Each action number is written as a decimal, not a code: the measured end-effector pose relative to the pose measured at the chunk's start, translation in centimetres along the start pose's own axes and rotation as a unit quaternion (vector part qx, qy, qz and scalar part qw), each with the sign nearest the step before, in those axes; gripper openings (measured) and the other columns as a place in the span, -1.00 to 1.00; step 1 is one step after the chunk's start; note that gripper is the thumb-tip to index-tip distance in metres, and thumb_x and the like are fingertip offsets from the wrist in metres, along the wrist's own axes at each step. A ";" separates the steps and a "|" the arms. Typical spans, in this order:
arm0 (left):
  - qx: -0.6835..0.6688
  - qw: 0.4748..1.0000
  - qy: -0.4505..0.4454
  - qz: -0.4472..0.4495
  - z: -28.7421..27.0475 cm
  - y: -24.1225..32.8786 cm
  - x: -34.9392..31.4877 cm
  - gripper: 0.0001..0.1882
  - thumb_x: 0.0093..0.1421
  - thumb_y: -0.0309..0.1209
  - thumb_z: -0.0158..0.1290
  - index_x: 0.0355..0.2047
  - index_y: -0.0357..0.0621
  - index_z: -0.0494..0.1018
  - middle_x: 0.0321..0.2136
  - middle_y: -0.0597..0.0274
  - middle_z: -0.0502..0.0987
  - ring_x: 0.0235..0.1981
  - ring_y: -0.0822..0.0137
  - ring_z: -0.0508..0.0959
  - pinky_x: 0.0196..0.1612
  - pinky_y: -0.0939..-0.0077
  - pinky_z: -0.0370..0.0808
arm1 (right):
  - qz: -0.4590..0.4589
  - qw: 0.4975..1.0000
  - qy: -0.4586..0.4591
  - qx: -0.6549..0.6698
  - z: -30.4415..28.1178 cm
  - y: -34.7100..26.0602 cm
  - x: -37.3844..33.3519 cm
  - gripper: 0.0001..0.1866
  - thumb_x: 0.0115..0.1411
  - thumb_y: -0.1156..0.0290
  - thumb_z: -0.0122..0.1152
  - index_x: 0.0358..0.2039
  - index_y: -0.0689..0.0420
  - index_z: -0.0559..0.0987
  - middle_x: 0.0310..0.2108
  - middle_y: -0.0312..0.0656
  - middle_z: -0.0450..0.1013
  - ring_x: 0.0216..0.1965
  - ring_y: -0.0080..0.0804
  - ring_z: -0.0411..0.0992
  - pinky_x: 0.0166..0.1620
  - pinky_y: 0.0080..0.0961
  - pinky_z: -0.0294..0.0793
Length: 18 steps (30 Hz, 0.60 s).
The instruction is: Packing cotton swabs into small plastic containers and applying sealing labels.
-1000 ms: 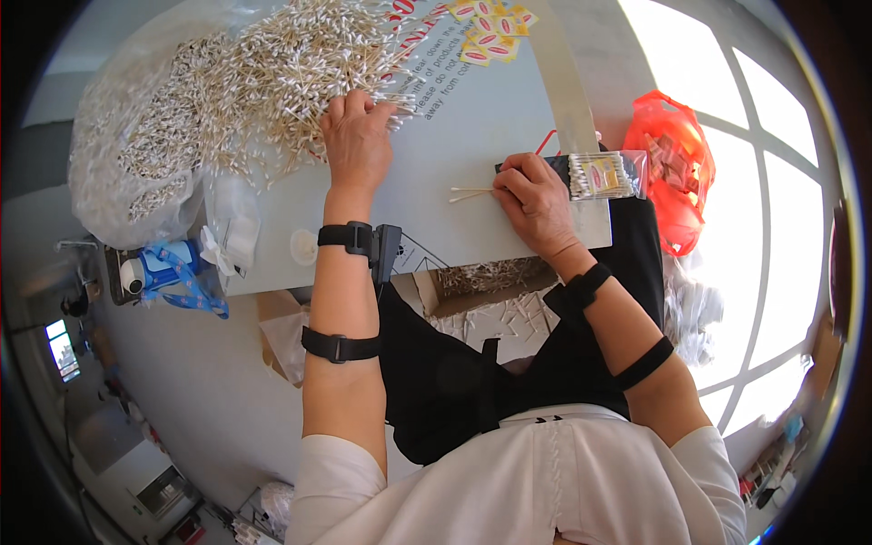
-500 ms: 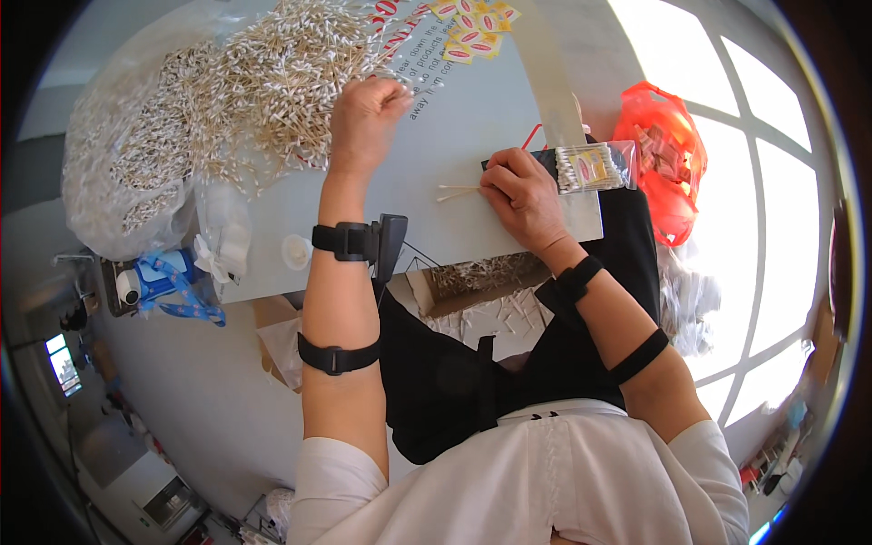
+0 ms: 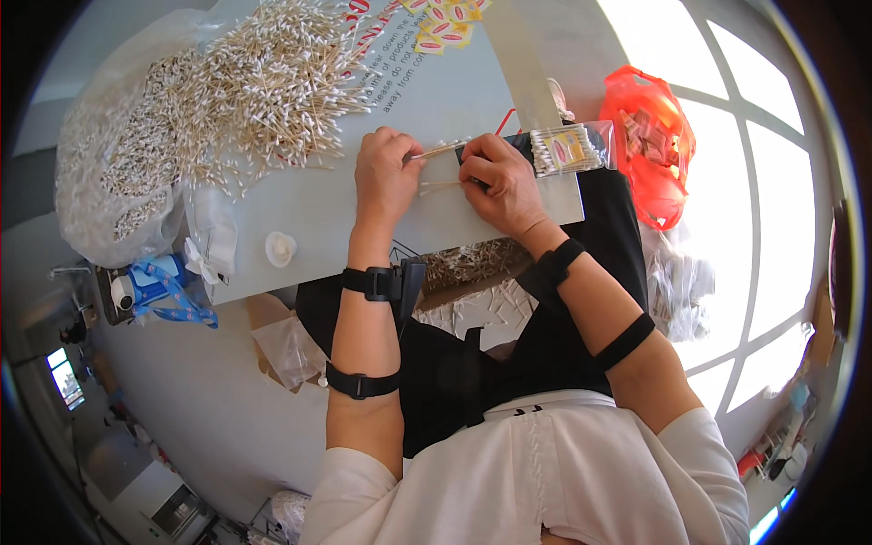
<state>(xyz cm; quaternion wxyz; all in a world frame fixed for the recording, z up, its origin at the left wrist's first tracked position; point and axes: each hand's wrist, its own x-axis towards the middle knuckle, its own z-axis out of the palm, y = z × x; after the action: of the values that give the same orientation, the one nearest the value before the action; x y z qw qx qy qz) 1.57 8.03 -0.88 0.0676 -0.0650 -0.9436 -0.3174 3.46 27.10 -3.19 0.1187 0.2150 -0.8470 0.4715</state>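
Note:
My left hand [image 3: 389, 174] is closed in a pinch on a few cotton swabs [image 3: 440, 150], whose far ends reach toward my right hand. Closed as well, my right hand [image 3: 504, 182] has swabs [image 3: 438, 187] sticking out to the left from under its fingers. Just right of it, at the table's edge, lies a clear bag filled with cotton swabs [image 3: 561, 150] and a yellow card. A dark strip [image 3: 520, 143] sits between that hand and the bag, partly covered. Beyond my left hand a large heap of loose cotton swabs [image 3: 272, 86] spreads over the table.
A big clear plastic bag of swabs [image 3: 86, 173] stands at the left. Several yellow cards [image 3: 445, 27] lie at the far side. A small white dish [image 3: 280, 248] rests near the front edge of the table [image 3: 318, 213]. A red plastic bag [image 3: 649, 150] is beyond the right edge.
My left hand has come away from the heap's edge, nearer to me and toward my right hand, with swabs in its fingers. My right hand stays beside the filled bag. The view has shifted slightly.

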 end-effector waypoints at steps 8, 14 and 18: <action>-0.047 0.998 0.015 -0.029 -0.2 0.1 0.1 -0.95 0.05 -0.49 0.20 -0.43 -0.14 0.56 -0.46 0.16 0.51 -0.29 0.05 0.50 -0.21 0.22 0.48 | -0.003 1.000 0.003 0.004 -0.1 0.0 0.0 -0.91 -0.10 0.57 0.23 -0.60 0.14 0.49 -0.37 -0.25 0.39 -0.27 -0.21 0.44 -0.22 -0.33 0.46; 0.089 0.994 0.053 -0.027 -0.2 -0.1 0.2 -0.86 -0.02 -0.47 0.26 -0.41 -0.11 0.57 -0.37 0.15 0.51 -0.23 0.06 0.47 -0.17 0.19 0.45 | -0.003 1.000 0.003 0.005 0.0 -0.1 0.0 -0.91 -0.09 0.57 0.24 -0.60 0.14 0.50 -0.37 -0.25 0.39 -0.27 -0.21 0.44 -0.22 -0.33 0.46; 0.041 0.998 0.047 0.003 0.3 0.9 -0.2 -0.82 -0.09 -0.48 0.32 -0.45 -0.10 0.54 -0.38 0.21 0.47 -0.22 0.10 0.45 -0.16 0.21 0.44 | -0.004 1.000 -0.002 0.003 -0.1 0.0 0.0 -0.92 -0.09 0.56 0.24 -0.61 0.13 0.50 -0.38 -0.25 0.38 -0.28 -0.21 0.43 -0.22 -0.33 0.46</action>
<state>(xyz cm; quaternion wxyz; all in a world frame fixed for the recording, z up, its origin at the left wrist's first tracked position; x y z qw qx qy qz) 1.84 8.94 -0.61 0.1155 -0.0503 -0.9513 -0.2813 3.44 27.18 -3.08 0.1181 0.2196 -0.8450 0.4731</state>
